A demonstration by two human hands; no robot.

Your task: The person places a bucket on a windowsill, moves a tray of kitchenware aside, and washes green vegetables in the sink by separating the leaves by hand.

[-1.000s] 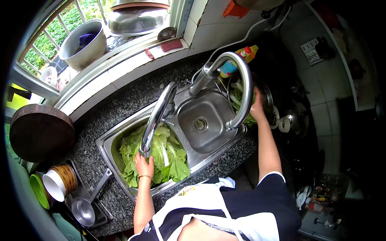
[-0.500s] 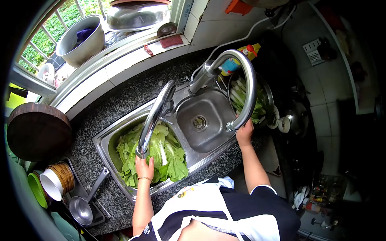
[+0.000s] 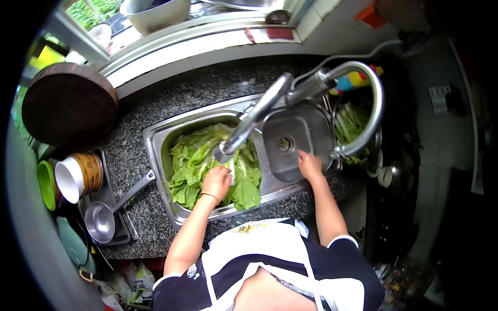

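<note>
Leafy green lettuce [image 3: 241, 189] fills the left basin of a steel double sink [image 3: 150, 147]. My left hand [image 3: 217, 182] is over these leaves, just below the spout of a steel faucet [image 3: 254, 119], its fingers loosely bent and holding nothing that I can see. Above the near right part of the right basin [image 3: 280, 168] is my right hand [image 3: 310, 166], empty, with its fingers loosely apart. A second, curved faucet [image 3: 376, 98] arches over that basin's right side. No running water can be made out.
A pan with white-stemmed greens [image 3: 353, 124] stands right of the sink, near a yellow bottle [image 3: 358, 79]. At left are a steel ladle [image 3: 101, 220], stacked bowls [image 3: 70, 179] and a round wooden board [image 3: 70, 103]. A metal pot [image 3: 158, 15] sits beyond the window.
My left hand has left the faucet spout and come down over the lettuce. My right hand has moved from the curved faucet's end to above the right basin. The camera view has shifted.
</note>
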